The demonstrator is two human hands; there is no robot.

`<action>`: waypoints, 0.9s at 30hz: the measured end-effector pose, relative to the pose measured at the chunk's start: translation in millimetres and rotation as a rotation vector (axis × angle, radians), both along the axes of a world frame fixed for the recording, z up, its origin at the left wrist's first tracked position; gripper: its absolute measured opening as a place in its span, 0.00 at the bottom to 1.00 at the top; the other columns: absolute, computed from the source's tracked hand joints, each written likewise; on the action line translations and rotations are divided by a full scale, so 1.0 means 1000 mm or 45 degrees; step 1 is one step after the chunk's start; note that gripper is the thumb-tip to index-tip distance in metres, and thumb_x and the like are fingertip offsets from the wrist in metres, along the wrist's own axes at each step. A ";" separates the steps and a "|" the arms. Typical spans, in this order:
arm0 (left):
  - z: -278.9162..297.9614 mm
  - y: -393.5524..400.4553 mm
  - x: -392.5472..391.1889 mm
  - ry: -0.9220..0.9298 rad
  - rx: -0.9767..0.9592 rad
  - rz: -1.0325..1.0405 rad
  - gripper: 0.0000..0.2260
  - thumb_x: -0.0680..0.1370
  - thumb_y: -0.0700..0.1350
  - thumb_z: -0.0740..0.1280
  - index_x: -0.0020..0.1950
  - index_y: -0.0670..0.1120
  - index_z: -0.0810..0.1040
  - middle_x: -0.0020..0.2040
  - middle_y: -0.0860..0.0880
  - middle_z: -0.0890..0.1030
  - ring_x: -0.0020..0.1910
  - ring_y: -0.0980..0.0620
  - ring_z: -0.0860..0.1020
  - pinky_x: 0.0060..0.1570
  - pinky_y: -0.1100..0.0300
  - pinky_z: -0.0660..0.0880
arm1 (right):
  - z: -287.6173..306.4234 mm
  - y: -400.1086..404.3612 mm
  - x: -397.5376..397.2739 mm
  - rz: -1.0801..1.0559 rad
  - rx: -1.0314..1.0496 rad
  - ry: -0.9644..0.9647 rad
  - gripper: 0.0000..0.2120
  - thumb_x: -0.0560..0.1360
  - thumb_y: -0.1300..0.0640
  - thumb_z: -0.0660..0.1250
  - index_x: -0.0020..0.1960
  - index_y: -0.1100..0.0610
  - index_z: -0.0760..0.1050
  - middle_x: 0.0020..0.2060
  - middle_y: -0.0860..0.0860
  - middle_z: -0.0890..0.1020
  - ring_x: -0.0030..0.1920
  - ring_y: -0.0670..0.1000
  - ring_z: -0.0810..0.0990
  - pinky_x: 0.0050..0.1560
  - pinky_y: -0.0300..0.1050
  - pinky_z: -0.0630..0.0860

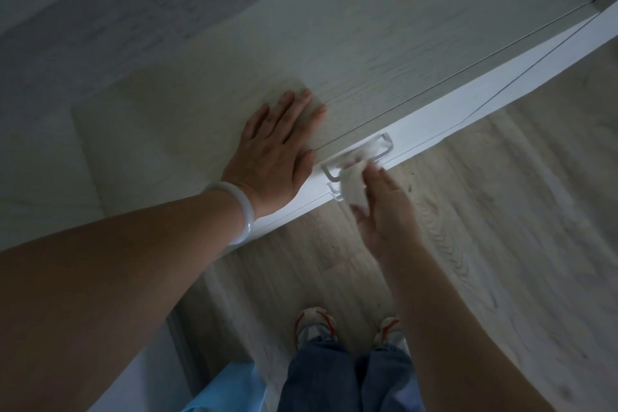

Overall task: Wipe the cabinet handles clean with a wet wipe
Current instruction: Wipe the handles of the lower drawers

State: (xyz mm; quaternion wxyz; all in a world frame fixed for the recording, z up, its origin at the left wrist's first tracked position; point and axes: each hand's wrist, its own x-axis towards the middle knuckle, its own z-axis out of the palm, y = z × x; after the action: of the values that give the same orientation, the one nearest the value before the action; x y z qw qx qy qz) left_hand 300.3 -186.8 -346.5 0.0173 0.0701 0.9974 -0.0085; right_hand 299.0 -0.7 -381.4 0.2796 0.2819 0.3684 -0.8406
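Note:
A low white cabinet has a pale wood-grain top [207, 104] and a white drawer front [434, 117] below it. A silver bar handle [384, 140] sticks out from the drawer front. My right hand [388, 211] grips a white wet wipe [354, 189], which is pressed around the handle's middle. A second small handle [335, 192] shows just below it, partly hidden by the wipe. My left hand [274, 150] lies flat, palm down and fingers spread, on the cabinet top at its front edge, holding nothing. It wears a white bangle [242, 209] at the wrist.
Light wood-plank floor [501, 227] runs in front of the cabinet. My feet in white and red shoes [316, 323] and blue jeans stand near the bottom. A light blue fabric [227, 391] shows at the lower left. The scene is dim.

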 end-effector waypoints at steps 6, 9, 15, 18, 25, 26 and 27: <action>0.000 -0.001 0.000 0.001 -0.014 -0.008 0.26 0.81 0.52 0.48 0.80 0.49 0.56 0.80 0.47 0.56 0.79 0.47 0.55 0.76 0.47 0.54 | 0.003 0.007 -0.016 -0.146 0.219 0.114 0.06 0.77 0.64 0.66 0.43 0.63 0.80 0.35 0.53 0.80 0.35 0.47 0.78 0.41 0.37 0.79; -0.001 0.000 0.001 0.000 -0.030 -0.007 0.26 0.81 0.52 0.48 0.80 0.50 0.55 0.80 0.47 0.56 0.79 0.47 0.55 0.76 0.47 0.54 | 0.003 0.006 -0.024 -0.259 0.227 0.084 0.07 0.78 0.61 0.66 0.42 0.63 0.80 0.34 0.53 0.81 0.34 0.47 0.79 0.39 0.38 0.79; 0.000 0.000 0.000 0.011 -0.029 -0.002 0.26 0.81 0.52 0.48 0.80 0.49 0.57 0.80 0.47 0.57 0.79 0.47 0.56 0.75 0.45 0.56 | 0.005 -0.025 0.015 0.225 0.413 0.222 0.06 0.74 0.66 0.69 0.51 0.65 0.78 0.36 0.57 0.79 0.30 0.49 0.75 0.31 0.41 0.74; 0.000 -0.001 0.000 0.013 -0.016 -0.003 0.26 0.81 0.52 0.48 0.80 0.49 0.57 0.80 0.47 0.57 0.79 0.47 0.56 0.75 0.46 0.55 | 0.003 -0.011 -0.002 0.176 0.467 0.232 0.10 0.74 0.64 0.71 0.48 0.72 0.76 0.30 0.56 0.75 0.27 0.49 0.71 0.30 0.41 0.72; 0.000 0.000 0.000 0.015 -0.023 -0.006 0.26 0.81 0.52 0.49 0.80 0.49 0.57 0.80 0.47 0.57 0.79 0.47 0.55 0.75 0.47 0.55 | 0.002 -0.015 0.000 0.142 0.462 0.181 0.09 0.74 0.61 0.71 0.46 0.67 0.77 0.29 0.55 0.73 0.27 0.48 0.68 0.31 0.43 0.68; 0.000 -0.001 0.000 0.016 -0.030 -0.006 0.26 0.81 0.52 0.49 0.80 0.49 0.57 0.80 0.47 0.57 0.79 0.47 0.55 0.75 0.47 0.55 | 0.004 -0.019 0.005 0.224 0.503 0.207 0.10 0.74 0.60 0.72 0.47 0.68 0.77 0.30 0.57 0.74 0.27 0.48 0.68 0.31 0.44 0.68; 0.000 -0.001 0.000 0.015 -0.031 -0.003 0.26 0.81 0.52 0.49 0.80 0.49 0.56 0.80 0.47 0.57 0.79 0.47 0.55 0.75 0.47 0.55 | 0.006 -0.021 0.007 0.288 0.554 0.223 0.11 0.73 0.60 0.72 0.48 0.68 0.77 0.30 0.58 0.74 0.26 0.48 0.68 0.31 0.44 0.68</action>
State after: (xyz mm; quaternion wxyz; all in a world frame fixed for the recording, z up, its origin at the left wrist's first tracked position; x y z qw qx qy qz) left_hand 300.4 -187.8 -346.8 0.0122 0.0712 0.9972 -0.0212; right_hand 306.1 -21.3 -375.6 0.2717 0.2185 0.5925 -0.7262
